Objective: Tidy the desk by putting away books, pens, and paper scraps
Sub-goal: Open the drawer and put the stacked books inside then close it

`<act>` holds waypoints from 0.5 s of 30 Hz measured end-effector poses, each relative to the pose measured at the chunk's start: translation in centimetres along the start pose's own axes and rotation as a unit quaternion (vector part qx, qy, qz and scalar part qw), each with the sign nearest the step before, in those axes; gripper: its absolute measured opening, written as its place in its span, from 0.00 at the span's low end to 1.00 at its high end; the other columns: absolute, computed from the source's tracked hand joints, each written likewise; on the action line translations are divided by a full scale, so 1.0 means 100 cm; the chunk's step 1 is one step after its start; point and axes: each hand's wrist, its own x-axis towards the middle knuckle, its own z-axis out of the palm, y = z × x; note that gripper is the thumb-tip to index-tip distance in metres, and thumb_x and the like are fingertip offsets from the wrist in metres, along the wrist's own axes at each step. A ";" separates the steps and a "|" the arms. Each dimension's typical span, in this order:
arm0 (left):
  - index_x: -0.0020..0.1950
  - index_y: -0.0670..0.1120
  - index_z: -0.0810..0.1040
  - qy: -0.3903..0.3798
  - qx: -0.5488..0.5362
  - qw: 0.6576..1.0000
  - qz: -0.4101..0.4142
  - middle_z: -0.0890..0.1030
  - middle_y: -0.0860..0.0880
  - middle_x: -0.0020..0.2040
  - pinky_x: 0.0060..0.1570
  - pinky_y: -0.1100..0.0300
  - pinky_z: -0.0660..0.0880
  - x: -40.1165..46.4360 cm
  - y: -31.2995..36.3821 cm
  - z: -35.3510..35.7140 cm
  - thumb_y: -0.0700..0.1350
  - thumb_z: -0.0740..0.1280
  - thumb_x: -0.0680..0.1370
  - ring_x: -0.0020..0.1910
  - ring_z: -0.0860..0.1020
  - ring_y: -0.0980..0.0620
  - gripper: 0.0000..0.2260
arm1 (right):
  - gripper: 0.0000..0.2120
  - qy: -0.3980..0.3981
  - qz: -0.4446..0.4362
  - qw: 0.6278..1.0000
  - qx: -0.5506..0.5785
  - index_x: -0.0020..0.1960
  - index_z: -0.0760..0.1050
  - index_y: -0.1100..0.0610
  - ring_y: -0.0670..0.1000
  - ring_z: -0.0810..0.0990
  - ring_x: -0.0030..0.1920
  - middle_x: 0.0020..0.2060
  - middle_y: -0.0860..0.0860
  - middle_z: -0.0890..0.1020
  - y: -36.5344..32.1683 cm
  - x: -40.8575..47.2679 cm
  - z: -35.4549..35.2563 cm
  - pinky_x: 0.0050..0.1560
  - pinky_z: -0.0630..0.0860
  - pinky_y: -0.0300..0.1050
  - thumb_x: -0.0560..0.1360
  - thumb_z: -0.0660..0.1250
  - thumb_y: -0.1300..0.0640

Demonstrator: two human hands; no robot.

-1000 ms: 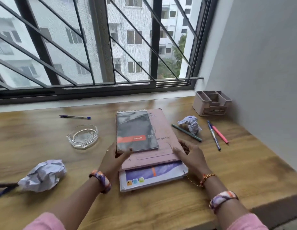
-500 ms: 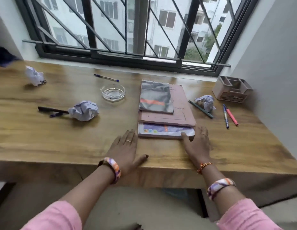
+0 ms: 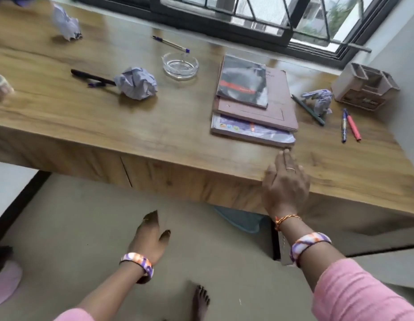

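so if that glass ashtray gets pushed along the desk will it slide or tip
The glass ashtray looks low, wide and thick-walled, so it would probably slide rather than tip. It seems heavy for its size. Smooth glass on the glossy desk may be slippery, and likely chips if dropped.

Print on the pink book [image 3: 280, 98] — too blurred to read.

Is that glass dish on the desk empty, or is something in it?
Empty, as far as it shows: the glass dish is clear and only the wood of the desk is seen through it.

tape roll [image 3: 1, 85] cut by left edge
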 end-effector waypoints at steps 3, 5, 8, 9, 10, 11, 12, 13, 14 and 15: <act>0.75 0.39 0.54 -0.022 -0.219 0.970 -0.101 0.61 0.41 0.75 0.70 0.57 0.59 0.027 0.018 0.009 0.51 0.54 0.81 0.72 0.63 0.47 0.27 | 0.26 0.044 0.003 0.999 0.009 0.69 0.69 0.57 0.53 0.66 0.71 0.70 0.54 0.69 0.001 -0.001 0.006 0.66 0.56 0.47 0.75 0.47 0.51; 0.74 0.41 0.57 -0.052 -0.462 0.866 -0.187 0.63 0.41 0.74 0.67 0.54 0.62 0.048 0.042 0.011 0.58 0.48 0.80 0.69 0.66 0.47 0.28 | 0.25 0.066 0.000 0.998 0.021 0.68 0.71 0.57 0.54 0.68 0.70 0.69 0.54 0.71 0.002 -0.001 0.009 0.64 0.57 0.47 0.75 0.48 0.51; 0.75 0.47 0.56 -0.071 -0.739 0.633 -0.218 0.59 0.46 0.76 0.71 0.49 0.54 0.066 0.068 0.026 0.68 0.43 0.75 0.74 0.60 0.45 0.36 | 0.24 0.074 -0.005 0.997 0.028 0.67 0.71 0.56 0.54 0.68 0.69 0.68 0.54 0.72 0.005 -0.003 0.012 0.62 0.56 0.46 0.76 0.49 0.51; 0.74 0.49 0.58 -0.055 -0.770 0.598 -0.216 0.60 0.48 0.75 0.71 0.49 0.54 0.068 0.075 0.030 0.70 0.44 0.74 0.74 0.60 0.46 0.36 | 0.24 0.076 -0.011 0.997 0.026 0.67 0.71 0.56 0.54 0.68 0.69 0.68 0.54 0.72 0.005 -0.003 0.013 0.62 0.56 0.46 0.76 0.49 0.51; 0.74 0.50 0.60 -0.038 -0.781 0.584 -0.217 0.61 0.49 0.75 0.71 0.50 0.55 0.068 0.078 0.034 0.70 0.45 0.73 0.74 0.61 0.47 0.35 | 0.24 0.077 -0.016 0.997 0.027 0.67 0.71 0.56 0.54 0.68 0.69 0.68 0.54 0.72 0.005 -0.002 0.012 0.61 0.55 0.46 0.76 0.48 0.50; 0.74 0.50 0.60 -0.027 -0.781 0.584 -0.220 0.62 0.49 0.75 0.71 0.50 0.56 0.067 0.081 0.037 0.70 0.46 0.74 0.74 0.61 0.47 0.35 | 0.24 0.079 -0.020 0.996 0.033 0.67 0.71 0.56 0.54 0.68 0.69 0.68 0.54 0.72 0.006 -0.002 0.012 0.61 0.55 0.46 0.77 0.48 0.49; 0.74 0.49 0.59 -0.020 -0.775 0.591 -0.223 0.61 0.49 0.75 0.71 0.50 0.57 0.067 0.080 0.039 0.69 0.46 0.74 0.74 0.61 0.47 0.35 | 0.25 0.081 -0.020 0.996 0.045 0.66 0.71 0.56 0.55 0.69 0.69 0.68 0.55 0.72 0.006 -0.002 0.011 0.61 0.55 0.47 0.77 0.47 0.48; 0.74 0.48 0.59 -0.021 -0.769 0.599 -0.222 0.61 0.48 0.75 0.71 0.49 0.58 0.067 0.078 0.039 0.68 0.45 0.75 0.74 0.61 0.47 0.35 | 0.26 0.084 -0.018 0.995 0.059 0.66 0.71 0.57 0.56 0.69 0.68 0.67 0.55 0.73 0.006 -0.005 0.011 0.62 0.54 0.47 0.77 0.46 0.47; 0.74 0.47 0.58 -0.027 -0.767 0.603 -0.218 0.62 0.47 0.75 0.70 0.49 0.59 0.068 0.075 0.038 0.67 0.46 0.75 0.74 0.61 0.46 0.34 | 0.27 0.087 -0.016 0.993 0.073 0.67 0.70 0.58 0.58 0.67 0.69 0.67 0.56 0.72 0.007 -0.012 0.011 0.64 0.53 0.48 0.77 0.46 0.46; 0.73 0.46 0.60 -0.032 -0.766 0.606 -0.212 0.66 0.46 0.72 0.69 0.49 0.60 0.067 0.073 0.037 0.66 0.46 0.76 0.73 0.62 0.46 0.33 | 0.26 0.089 -0.016 0.993 0.082 0.69 0.68 0.59 0.58 0.65 0.70 0.69 0.57 0.70 0.008 -0.024 0.012 0.67 0.51 0.49 0.77 0.47 0.47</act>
